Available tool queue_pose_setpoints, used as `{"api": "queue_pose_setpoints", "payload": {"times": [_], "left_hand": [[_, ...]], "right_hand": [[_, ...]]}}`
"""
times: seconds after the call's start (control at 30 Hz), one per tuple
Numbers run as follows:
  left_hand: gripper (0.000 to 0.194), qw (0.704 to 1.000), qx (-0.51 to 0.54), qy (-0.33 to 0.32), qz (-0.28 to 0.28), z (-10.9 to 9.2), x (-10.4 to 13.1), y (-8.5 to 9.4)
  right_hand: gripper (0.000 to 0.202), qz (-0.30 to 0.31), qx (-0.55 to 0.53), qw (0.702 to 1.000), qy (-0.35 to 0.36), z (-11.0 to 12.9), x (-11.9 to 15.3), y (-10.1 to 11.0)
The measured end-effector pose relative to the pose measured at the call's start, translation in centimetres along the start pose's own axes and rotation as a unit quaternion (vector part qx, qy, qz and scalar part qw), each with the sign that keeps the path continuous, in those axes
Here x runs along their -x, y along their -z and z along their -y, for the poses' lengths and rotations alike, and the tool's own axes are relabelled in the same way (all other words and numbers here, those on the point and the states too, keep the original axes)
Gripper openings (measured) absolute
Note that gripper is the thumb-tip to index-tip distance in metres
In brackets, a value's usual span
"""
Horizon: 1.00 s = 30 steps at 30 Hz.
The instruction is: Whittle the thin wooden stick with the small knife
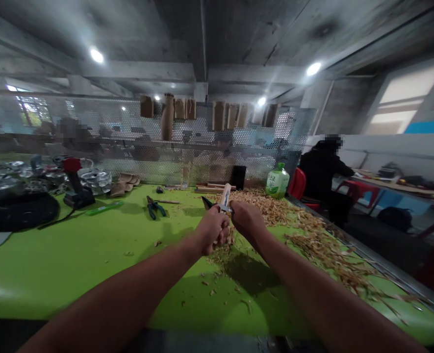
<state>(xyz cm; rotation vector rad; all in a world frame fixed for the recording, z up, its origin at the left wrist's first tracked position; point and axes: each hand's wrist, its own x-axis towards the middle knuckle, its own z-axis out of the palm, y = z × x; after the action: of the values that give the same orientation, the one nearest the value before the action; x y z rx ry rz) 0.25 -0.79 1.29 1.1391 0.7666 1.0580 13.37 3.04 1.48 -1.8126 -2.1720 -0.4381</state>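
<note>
My left hand (215, 229) is closed around the lower part of a pale piece of wood (225, 194) with blue marks, which rises from the fist at a slight tilt. My right hand (248, 218) is closed close beside it. A short metal blade (224, 209) lies across the wood between both hands and looks like a carving knife's; its handle is hidden in the right fist. A dark pointed thing (207, 202) shows just beyond the left hand; I cannot tell what it is. Wood shavings (275, 206) lie beyond and right of my hands.
On the green tabletop (102, 250) lie pliers (155, 208), a green strip-like packet (105, 208) and a red-black power drill (75, 181). A green-labelled jug (277, 180) stands at the back right before a perforated metal screen (202, 164). A person (323, 166) sits at the right.
</note>
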Motion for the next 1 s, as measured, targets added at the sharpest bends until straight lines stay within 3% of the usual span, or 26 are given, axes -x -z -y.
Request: {"api": "queue_pose_setpoints", "payload": {"times": [0.2, 0.4, 0.47, 0.57, 0.7, 0.83, 1.0], "left_hand": [[0.017, 1.000, -0.021, 0.005, -0.005, -0.2, 1.0, -0.5], [0.032, 0.994, -0.027, 0.038, 0.096, -0.2, 3.4, -2.3], [0.034, 0.994, 0.000, 0.031, 0.106, -0.1, 3.2, -2.2], [0.030, 0.996, 0.043, 0.029, 0.076, -0.1, 2.0, -1.1], [0.028, 0.993, 0.092, 0.010, 0.067, 0.2, 0.5, 0.3], [0.027, 0.994, 0.093, 0.003, 0.065, 0.4, 0.2, 0.2], [0.026, 0.995, 0.073, 0.008, 0.060, 0.4, 0.5, 0.0]], "right_hand": [[0.030, -0.037, 0.004, 0.999, -0.008, -1.1, -0.8, -0.9], [0.036, -0.017, -0.026, 0.982, -0.184, -6.4, -2.2, -1.7], [0.038, -0.020, -0.049, 0.976, -0.210, -6.9, -2.4, -1.7], [0.041, -0.036, -0.070, 0.970, -0.232, -5.7, -2.3, -1.5], [0.039, -0.045, -0.073, 0.984, -0.154, -3.1, -1.4, -1.3], [0.036, -0.025, -0.041, 0.996, -0.076, -1.4, -0.4, -1.2], [0.037, -0.009, -0.009, 0.999, -0.053, -1.0, -0.5, -1.0]]}}
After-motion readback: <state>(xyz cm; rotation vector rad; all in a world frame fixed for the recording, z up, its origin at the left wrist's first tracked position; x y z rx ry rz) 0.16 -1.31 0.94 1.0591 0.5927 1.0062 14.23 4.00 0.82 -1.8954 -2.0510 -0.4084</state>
